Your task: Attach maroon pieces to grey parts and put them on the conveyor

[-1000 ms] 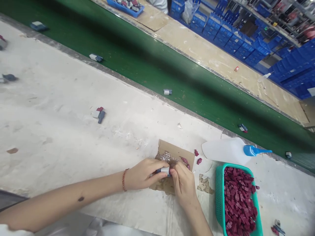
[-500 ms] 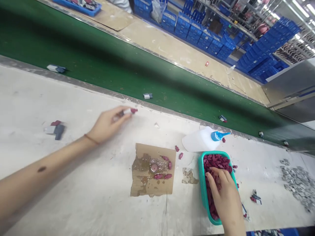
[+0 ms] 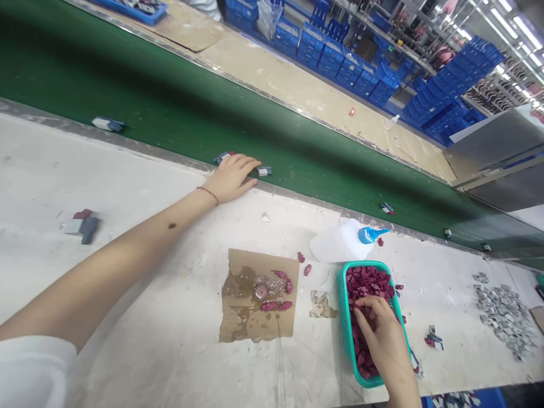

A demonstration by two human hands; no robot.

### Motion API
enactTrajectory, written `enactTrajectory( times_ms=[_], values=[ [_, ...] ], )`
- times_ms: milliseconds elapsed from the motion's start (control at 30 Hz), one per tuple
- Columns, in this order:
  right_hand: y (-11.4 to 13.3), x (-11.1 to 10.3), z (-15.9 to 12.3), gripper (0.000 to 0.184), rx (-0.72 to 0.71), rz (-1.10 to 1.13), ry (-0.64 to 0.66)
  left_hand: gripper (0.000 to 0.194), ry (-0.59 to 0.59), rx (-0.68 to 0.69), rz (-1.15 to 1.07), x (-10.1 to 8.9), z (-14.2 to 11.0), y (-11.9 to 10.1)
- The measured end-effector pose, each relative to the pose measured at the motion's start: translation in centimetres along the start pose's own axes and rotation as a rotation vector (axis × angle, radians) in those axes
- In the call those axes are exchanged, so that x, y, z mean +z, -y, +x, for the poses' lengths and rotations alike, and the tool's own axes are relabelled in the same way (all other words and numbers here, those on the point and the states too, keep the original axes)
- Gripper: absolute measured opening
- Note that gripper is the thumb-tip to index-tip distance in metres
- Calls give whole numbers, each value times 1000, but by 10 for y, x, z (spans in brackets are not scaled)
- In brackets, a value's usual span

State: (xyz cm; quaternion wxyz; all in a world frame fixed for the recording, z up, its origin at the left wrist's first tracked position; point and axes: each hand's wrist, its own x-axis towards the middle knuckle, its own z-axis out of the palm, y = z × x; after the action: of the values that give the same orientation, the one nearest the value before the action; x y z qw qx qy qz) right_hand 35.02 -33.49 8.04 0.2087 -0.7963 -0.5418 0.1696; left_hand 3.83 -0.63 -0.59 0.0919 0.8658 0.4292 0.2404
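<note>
My left hand [image 3: 233, 177] reaches over the near edge of the green belt [image 3: 170, 127], palm down with fingers stretched out. Beside its knuckles lies a small grey, white and dark red assembled piece [image 3: 223, 157]. A grey and white piece [image 3: 264, 170] rests just past its fingertips. My right hand [image 3: 380, 328] is inside a teal plastic basket [image 3: 346, 326] full of small dark red pieces [image 3: 369, 280]. Its thumb and forefinger are pinched together among them; whatever is between them is hidden.
A white bottle with a blue nozzle [image 3: 340, 242] lies behind the basket. Wet cardboard [image 3: 238, 334] carries a round cap and several red pieces. Grey pieces [image 3: 505, 317] are heaped at right; an assembled piece [image 3: 83, 225] lies at left. Blue crates [image 3: 312, 42] stand beyond the belt.
My left hand has moved up and right to the belt and let go of the small assembled piece. My right hand's fingers have closed together in the basket. Pieces on the belt have shifted right.
</note>
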Motion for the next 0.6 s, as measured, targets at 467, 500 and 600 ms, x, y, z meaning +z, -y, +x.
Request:
enactTrajectory(
  times_ms=[467,500,600],
  values=[
    [69,44,5,31,209,970,91,41,110,-89,3,11,26,-43],
    [74,49,7,31,202,974,114,41,113,-93,-13,12,27,-47],
    [88,62,11,31,159,938,183,42,110,-122,-77,18,36,-60]
  ],
)
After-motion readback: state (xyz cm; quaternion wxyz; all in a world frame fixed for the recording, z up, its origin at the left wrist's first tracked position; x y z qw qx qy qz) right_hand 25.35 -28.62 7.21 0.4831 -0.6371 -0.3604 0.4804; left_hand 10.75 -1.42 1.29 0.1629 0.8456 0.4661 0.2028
